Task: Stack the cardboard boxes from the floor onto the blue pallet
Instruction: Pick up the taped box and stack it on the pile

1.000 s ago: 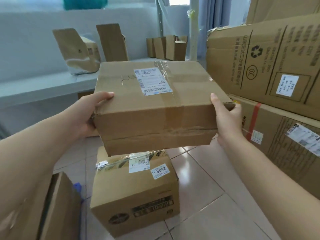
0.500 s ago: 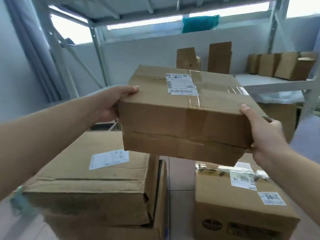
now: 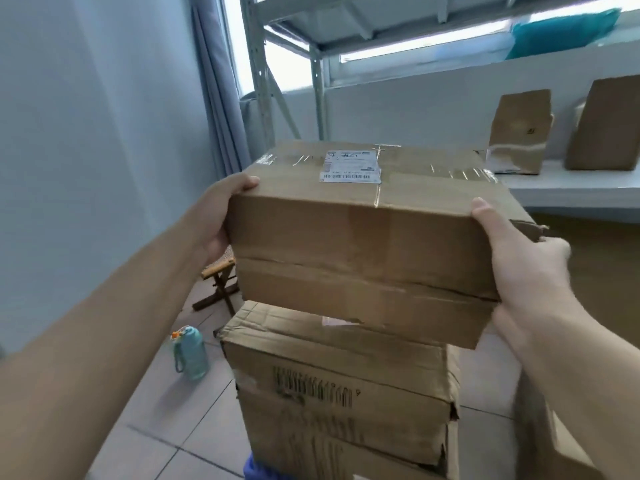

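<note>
A taped box point(image 3: 374, 237) hung between two hands above a box stack point(image 3: 339, 393); a bottle point(image 3: 191, 353) stood left, a stool point(image 3: 219, 282) farther back.

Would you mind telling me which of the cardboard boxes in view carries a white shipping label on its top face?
The held box, gripped between the left hand and right hand. The stacked box beneath shows only dark print on its side.

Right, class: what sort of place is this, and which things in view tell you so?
Probably a storeroom or small warehouse: metal racking, stacked boxes on a tiled floor, and more cartons on a shelf.
</note>
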